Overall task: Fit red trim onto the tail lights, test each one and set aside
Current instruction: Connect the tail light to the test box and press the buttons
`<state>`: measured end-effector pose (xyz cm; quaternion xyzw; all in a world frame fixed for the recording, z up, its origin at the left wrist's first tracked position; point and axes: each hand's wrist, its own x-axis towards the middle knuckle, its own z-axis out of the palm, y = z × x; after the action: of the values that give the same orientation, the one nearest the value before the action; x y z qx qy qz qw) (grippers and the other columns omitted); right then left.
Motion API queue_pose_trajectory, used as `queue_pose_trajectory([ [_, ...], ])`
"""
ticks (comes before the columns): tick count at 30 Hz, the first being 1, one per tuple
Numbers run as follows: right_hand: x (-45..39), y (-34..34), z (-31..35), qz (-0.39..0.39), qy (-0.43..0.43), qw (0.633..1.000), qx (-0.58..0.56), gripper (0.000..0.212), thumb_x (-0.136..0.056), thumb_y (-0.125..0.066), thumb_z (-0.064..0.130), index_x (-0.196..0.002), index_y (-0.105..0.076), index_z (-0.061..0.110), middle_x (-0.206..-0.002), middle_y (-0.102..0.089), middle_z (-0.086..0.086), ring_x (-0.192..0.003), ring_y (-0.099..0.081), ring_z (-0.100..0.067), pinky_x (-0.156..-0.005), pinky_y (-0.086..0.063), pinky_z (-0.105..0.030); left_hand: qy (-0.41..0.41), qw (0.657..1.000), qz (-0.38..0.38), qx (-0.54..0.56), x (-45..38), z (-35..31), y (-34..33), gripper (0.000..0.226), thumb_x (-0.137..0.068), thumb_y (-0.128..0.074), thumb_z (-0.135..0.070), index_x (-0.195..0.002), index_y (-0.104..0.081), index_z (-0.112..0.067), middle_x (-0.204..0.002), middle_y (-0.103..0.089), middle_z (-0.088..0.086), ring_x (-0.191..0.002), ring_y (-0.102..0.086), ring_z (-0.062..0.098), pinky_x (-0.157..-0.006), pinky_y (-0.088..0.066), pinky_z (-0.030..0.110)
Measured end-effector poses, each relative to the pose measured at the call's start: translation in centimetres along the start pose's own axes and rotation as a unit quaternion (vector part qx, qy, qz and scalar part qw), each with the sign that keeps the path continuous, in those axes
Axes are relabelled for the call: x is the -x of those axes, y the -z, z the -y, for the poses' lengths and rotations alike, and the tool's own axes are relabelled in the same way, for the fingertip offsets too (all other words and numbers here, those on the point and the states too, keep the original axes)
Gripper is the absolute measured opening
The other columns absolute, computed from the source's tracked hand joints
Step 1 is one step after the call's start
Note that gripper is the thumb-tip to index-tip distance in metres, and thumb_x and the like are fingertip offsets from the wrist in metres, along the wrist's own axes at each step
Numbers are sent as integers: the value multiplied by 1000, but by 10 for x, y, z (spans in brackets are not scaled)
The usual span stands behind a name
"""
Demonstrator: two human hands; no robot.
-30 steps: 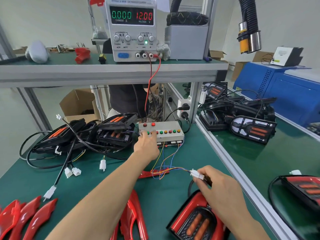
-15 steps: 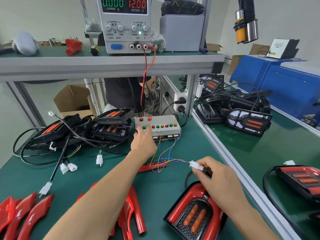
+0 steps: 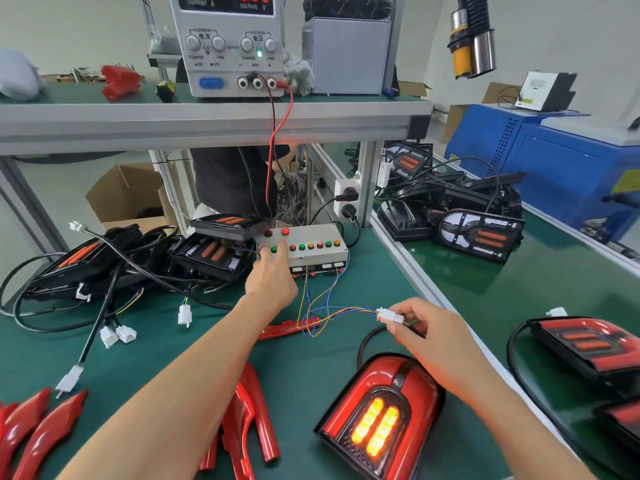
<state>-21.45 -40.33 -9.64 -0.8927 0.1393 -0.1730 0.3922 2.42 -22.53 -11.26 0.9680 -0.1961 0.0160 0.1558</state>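
A tail light (image 3: 377, 417) with red trim around it lies on the green mat at the lower middle, its two orange bars lit. My right hand (image 3: 436, 344) pinches the white connector (image 3: 389, 316) that joins its cable to the coloured wires. These wires run to the grey button box (image 3: 311, 252). My left hand (image 3: 272, 278) reaches onto that box, fingertips pressing on its button row. Loose red trim pieces (image 3: 249, 420) lie by my left forearm, and more red trim pieces (image 3: 31, 431) at the lower left.
A pile of black tail lights with cables (image 3: 131, 261) sits at the left. On the shelf stands a power supply (image 3: 228, 43). The neighbouring bench holds more black lights (image 3: 478, 233) and trimmed red ones (image 3: 585, 344). A person sits behind the shelf.
The tail light's orange bars have lit up. My left hand stays on the button box, and my right hand still holds the connector. The view has tilted downward.
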Motion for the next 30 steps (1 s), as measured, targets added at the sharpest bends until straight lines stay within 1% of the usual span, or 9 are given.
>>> queue_pose_trajectory([
  [5, 0, -3, -2, -1, -4, 1000, 7, 4, -90, -73, 39, -94, -71, 39, -82, -70, 27, -78, -67, 1, -66, -45, -14, -11, 1000, -3, -9, 1, 2, -2, 71, -93, -55, -8, -153, -18, -15, -142, -36, 21, -121, -53, 43, -92, -48, 45],
  [8, 1, -5, -2, -6, 0, 1000, 13, 3, -90, -73, 40, -92, -70, 41, -82, -70, 28, -77, -65, 2, -63, -43, -11, -14, 1000, -4, -16, 1, 5, -2, 73, -93, -56, -8, -154, -18, -15, -144, -34, 19, -123, -52, 43, -96, -46, 45],
  [11, 2, -7, -2, -8, 4, 1000, 14, 4, -90, -72, 41, -91, -69, 43, -84, -71, 28, -78, -66, 2, -63, -44, -10, -16, 1000, -4, -18, 3, 6, -2, 74, -93, -56, -9, -155, -17, -14, -147, -32, 19, -126, -50, 42, -98, -45, 44],
  [14, 2, -7, -2, -6, 5, 1000, 17, 5, -90, -72, 43, -93, -68, 46, -85, -71, 25, -78, -66, 1, -64, -46, -16, -12, 1000, 0, -12, 5, 5, -2, 72, -93, -56, -8, -155, -18, -15, -153, -25, 20, -127, -49, 42, -96, -46, 43],
  [17, 3, -8, -3, -3, -3, 1000, 19, 8, -90, -72, 45, -95, -67, 47, -85, -72, 25, -79, -67, 0, -72, -54, -28, -11, 1000, 7, -16, 8, 4, -4, 73, -92, -56, -8, -155, -18, -14, -158, -17, 21, -128, -48, 43, -94, -46, 42],
  [21, 2, -9, -3, -2, -10, 1000, 20, 8, -90, -72, 44, -96, -67, 46, -86, -72, 24, -80, -68, -1, -76, -56, -32, -9, 1000, 9, -20, 10, 4, -6, 74, -92, -57, -10, -154, -18, -16, -161, -11, 22, -130, -48, 43, -95, -47, 42],
  [26, 2, -9, -3, 0, -14, 1000, 14, 7, -90, -72, 44, -96, -68, 45, -86, -72, 23, -79, -69, -2, -76, -56, -34, -9, 999, 9, -34, 8, 4, -5, 75, -93, -56, -10, -156, -15, -17, -160, -14, 22, -127, -51, 42, -92, -48, 41],
  [30, 3, -9, -2, -9, -3, 1000, 21, 6, -90, -72, 43, -94, -68, 44, -82, -71, 23, -76, -66, -3, -68, -53, -28, -15, 999, 3, -43, 3, 2, 0, 78, -95, -53, -11, -159, -9, -17, -153, -27, 24, -119, -57, 42, -87, -49, 41],
])
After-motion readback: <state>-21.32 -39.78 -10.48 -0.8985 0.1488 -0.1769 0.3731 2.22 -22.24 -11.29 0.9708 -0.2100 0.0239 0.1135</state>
